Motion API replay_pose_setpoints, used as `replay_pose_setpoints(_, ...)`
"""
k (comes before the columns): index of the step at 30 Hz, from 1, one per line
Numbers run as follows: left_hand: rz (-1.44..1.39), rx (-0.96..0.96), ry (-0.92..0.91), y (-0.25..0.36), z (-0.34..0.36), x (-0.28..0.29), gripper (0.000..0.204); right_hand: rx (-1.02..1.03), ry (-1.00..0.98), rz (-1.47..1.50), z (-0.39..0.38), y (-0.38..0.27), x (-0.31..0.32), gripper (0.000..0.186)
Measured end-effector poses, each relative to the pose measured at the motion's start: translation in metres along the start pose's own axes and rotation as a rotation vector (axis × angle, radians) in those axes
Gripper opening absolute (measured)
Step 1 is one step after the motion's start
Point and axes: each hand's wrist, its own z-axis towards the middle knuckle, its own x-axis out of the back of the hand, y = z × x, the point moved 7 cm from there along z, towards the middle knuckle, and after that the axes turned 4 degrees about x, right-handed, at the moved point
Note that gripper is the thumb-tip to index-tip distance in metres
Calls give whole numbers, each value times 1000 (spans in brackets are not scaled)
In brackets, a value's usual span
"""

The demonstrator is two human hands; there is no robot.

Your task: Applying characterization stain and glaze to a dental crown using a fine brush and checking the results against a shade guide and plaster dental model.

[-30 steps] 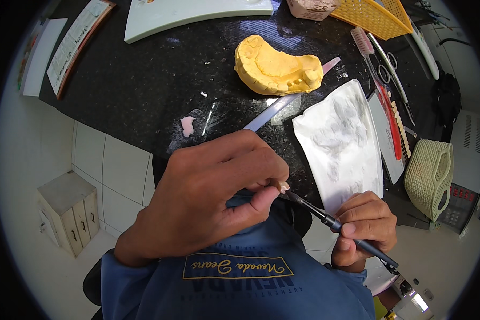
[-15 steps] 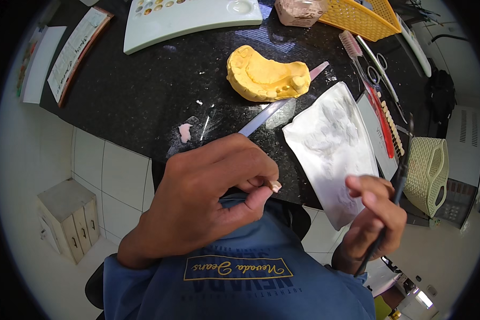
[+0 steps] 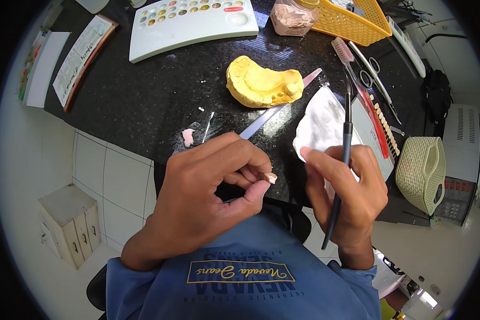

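Observation:
My left hand (image 3: 208, 186) is closed, pinching a small whitish dental crown (image 3: 271, 177) between thumb and fingertips above my lap. In my right hand (image 3: 352, 192), a thin dark paintbrush (image 3: 348, 120) stands upright between the fingers, its tip pointing away from me. Thumb and fingers of that hand also touch the near part of a white paper tissue (image 3: 322, 125); the fingers hide much of it. Farther off on the black counter lies a yellow plaster dental model (image 3: 261, 82), resting over a knife-like spatula (image 3: 264, 121).
A white palette with colored wells (image 3: 197, 32) lies at the back. Behind are a jar of pink powder (image 3: 293, 18) and a yellow basket (image 3: 354, 21). To the right are scissors (image 3: 376, 80), a red-handled brush (image 3: 376, 125) and a tooth shade guide (image 3: 386, 130). A pink scrap (image 3: 188, 137) lies left.
My right hand has come up and left onto the tissue, swinging the paintbrush upright. The tissue now looks folded up under the fingers. My left hand keeps its pinch, slightly turned.

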Motion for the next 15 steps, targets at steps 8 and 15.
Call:
replay_pose_setpoints(8,-15,24,0,0,3,0,20,-60,38,258,-5,-5,-3,38)
replay_pose_setpoints(15,29,-23,-47,4,4,1,19,-2,17,335,0,-11,-7,31)
